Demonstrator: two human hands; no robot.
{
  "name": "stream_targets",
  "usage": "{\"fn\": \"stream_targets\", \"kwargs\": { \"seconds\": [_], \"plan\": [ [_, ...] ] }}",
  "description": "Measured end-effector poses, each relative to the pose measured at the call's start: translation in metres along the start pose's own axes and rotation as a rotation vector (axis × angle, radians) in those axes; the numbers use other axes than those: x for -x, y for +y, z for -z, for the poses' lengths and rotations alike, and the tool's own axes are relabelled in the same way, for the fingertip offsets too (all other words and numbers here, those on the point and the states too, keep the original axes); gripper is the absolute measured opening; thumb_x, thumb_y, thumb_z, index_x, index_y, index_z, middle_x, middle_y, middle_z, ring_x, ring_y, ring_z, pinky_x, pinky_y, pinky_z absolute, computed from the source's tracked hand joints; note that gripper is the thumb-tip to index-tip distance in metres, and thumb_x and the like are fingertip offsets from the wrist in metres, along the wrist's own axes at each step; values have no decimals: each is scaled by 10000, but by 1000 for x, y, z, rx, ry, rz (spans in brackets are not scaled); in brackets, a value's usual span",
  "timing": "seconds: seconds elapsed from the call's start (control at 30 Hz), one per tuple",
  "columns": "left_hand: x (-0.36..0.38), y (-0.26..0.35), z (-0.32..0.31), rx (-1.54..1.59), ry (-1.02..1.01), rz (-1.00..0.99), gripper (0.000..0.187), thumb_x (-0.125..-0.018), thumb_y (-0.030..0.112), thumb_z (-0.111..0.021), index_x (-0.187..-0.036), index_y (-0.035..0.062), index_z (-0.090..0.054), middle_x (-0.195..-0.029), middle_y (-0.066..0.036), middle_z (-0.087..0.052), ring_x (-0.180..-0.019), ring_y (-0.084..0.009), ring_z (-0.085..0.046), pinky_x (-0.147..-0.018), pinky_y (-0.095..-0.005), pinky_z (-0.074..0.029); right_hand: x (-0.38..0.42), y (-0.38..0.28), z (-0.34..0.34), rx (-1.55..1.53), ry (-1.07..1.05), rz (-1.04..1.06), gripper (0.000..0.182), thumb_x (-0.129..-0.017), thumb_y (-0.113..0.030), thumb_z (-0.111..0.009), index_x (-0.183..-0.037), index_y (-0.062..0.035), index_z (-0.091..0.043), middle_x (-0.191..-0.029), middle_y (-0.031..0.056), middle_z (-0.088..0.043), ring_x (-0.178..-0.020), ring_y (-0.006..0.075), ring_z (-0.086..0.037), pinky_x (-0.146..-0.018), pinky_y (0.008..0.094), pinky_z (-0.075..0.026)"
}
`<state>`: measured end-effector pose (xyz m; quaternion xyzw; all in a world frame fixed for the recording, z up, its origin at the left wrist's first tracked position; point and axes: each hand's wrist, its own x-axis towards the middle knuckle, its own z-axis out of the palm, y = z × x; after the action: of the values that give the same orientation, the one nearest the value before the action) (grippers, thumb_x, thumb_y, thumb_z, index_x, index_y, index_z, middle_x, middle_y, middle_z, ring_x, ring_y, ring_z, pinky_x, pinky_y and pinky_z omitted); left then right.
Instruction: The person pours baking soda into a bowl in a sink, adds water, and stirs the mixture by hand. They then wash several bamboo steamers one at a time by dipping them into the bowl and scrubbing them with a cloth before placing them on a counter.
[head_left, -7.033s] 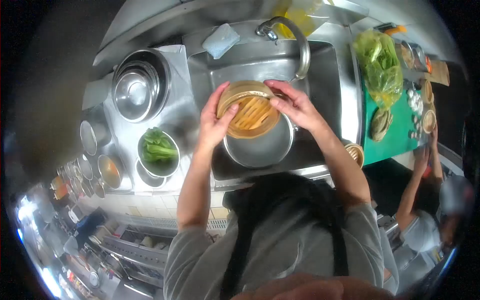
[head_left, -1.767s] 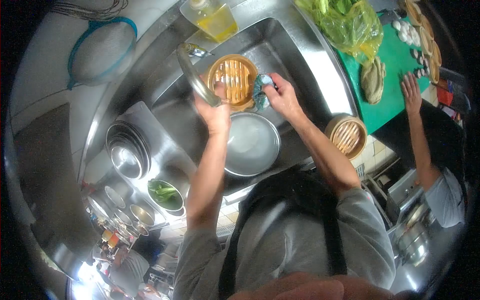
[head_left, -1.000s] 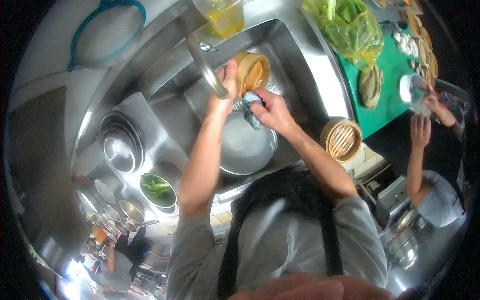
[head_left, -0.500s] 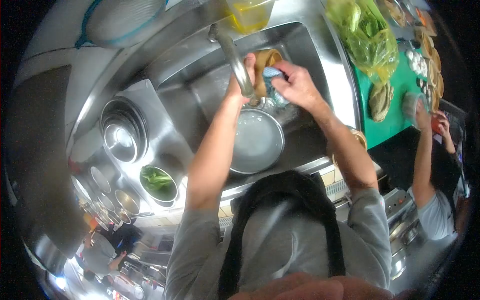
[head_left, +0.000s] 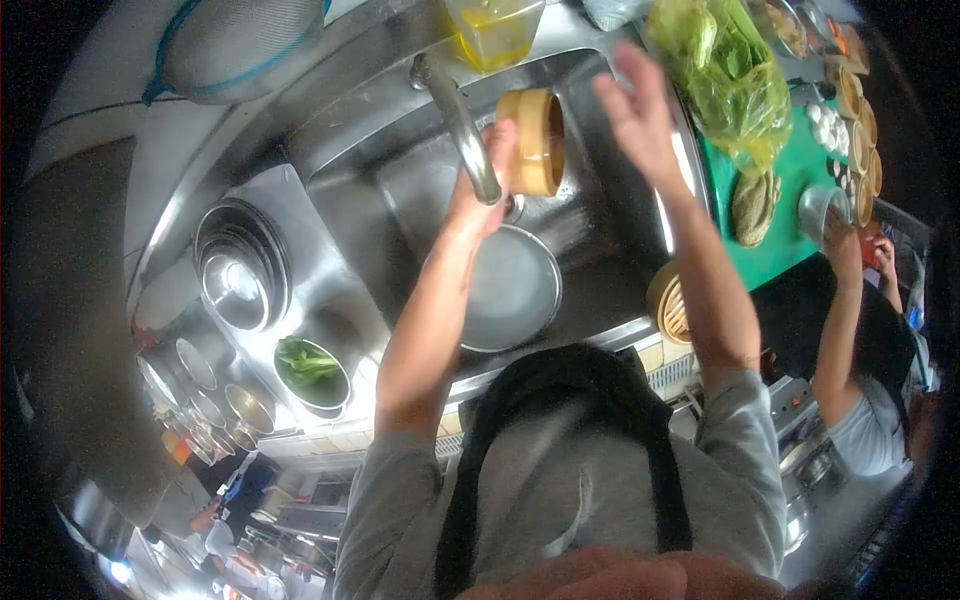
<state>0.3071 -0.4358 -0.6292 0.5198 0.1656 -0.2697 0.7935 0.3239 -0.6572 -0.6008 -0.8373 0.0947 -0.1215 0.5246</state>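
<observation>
My left hand [head_left: 488, 175] grips a round bamboo steamer basket [head_left: 532, 142], tilted on its side above the sink [head_left: 400, 150], beside the curved tap [head_left: 462, 135]. My right hand [head_left: 640, 120] is raised over the sink's right rim, fingers spread and somewhat blurred, holding nothing. Just beyond it, a pale bluish crumpled cloth [head_left: 612, 12] lies on the steel counter at the top edge. Below the tap, a round metal bowl [head_left: 508, 290] of cloudy water sits in the sink. Another bamboo steamer [head_left: 668, 300] rests by the sink's near right corner, partly behind my right forearm.
Stacked metal bowls [head_left: 240, 265] and a bowl of greens [head_left: 312, 372] stand left. A yellow-liquid container [head_left: 492, 35] and mesh strainer [head_left: 240, 45] are at the back. Bagged vegetables [head_left: 725, 80] lie on the green board [head_left: 775, 225], where a co-worker's hand [head_left: 843, 245] holds a clear tub.
My right hand has let go of the bluish cloth and moved up and right, fingers opening. The steamer stays in my left hand, turned slightly.
</observation>
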Motion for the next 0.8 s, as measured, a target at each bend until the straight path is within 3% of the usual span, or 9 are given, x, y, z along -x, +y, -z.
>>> {"fn": "stream_targets", "kwargs": {
  "seconds": [0.07,0.3,0.4,0.53,0.57,0.63,0.7,0.73,0.8],
  "plan": [
    [3,5,8,164,21,-53,490,-1043,457,-570,-1224,2,-606,-1101,-72,-675,-1020,-144,-635,-894,-317,-519,26,6,-26,52,-130,120,535,-978,-315,-653,-1384,0,-507,-1441,225,-493,-1363,369,-463,-1149,443,-375],
    [32,6,49,274,247,-70,495,-1079,403,-502,-1389,18,-526,-1314,-95,-610,-1172,-200,-621,-983,-350,-526,58,-61,-121,-100,-332,413,372,-944,-303,-666,-1226,-63,-632,-1294,232,-617,-1188,445,-577,-1019,489,-473],
    [41,-1,59,186,257,-143,494,-1082,394,-495,-1398,15,-517,-1325,-100,-601,-1193,-201,-615,-999,-352,-526,57,-77,-146,-79,-528,326,338,-931,-312,-670,-1182,-86,-656,-1235,205,-659,-1131,435,-609,-966,493,-497],
    [49,14,74,384,313,-31,557,-1097,451,-405,-1429,9,-476,-1408,-140,-559,-1306,-262,-551,-1091,-410,-470,49,-69,-131,-127,-479,333,414,-924,-329,-672,-1267,-102,-631,-1317,218,-608,-1192,427,-581,-996,469,-499],
    [44,4,91,422,187,-71,632,-1088,517,-352,-1516,54,-402,-1524,-140,-468,-1403,-293,-460,-1184,-471,-372,48,-57,-121,-86,-411,270,481,-940,-349,-668,-1331,-82,-590,-1345,225,-593,-1231,415,-567,-1020,465,-491],
    [46,16,89,511,173,-30,624,-1093,512,-331,-1515,59,-406,-1531,-134,-462,-1407,-295,-456,-1189,-476,-366,53,-25,-102,-40,-345,210,549,-955,-369,-664,-1395,-62,-549,-1372,232,-577,-1270,403,-553,-1043,461,-483],
    [38,15,93,620,102,2,617,-1102,508,-265,-1511,71,-416,-1526,-123,-467,-1410,-299,-447,-1187,-497,-366,59,-7,-87,-199,-406,-140,729,-981,-424,-656,-1512,3,-396,-1421,240,-539,-1344,365,-513,-1044,454,-495],
    [31,8,95,625,96,6,617,-1102,508,-265,-1511,71,-416,-1526,-123,-467,-1410,-299,-447,-1187,-497,-366,65,-6,-80,-190,-404,-141,729,-981,-424,-656,-1512,3,-396,-1421,240,-539,-1344,365,-513,-1044,454,-495],
    [24,6,88,654,19,26,622,-1101,514,-268,-1488,58,-437,-1511,-138,-479,-1394,-316,-467,-1162,-522,-397,83,-33,-59,-445,-484,-555,746,-1014,-404,-623,-1565,-15,-304,-1450,185,-507,-1327,301,-522,-1004,440,-525]
  ]
}}
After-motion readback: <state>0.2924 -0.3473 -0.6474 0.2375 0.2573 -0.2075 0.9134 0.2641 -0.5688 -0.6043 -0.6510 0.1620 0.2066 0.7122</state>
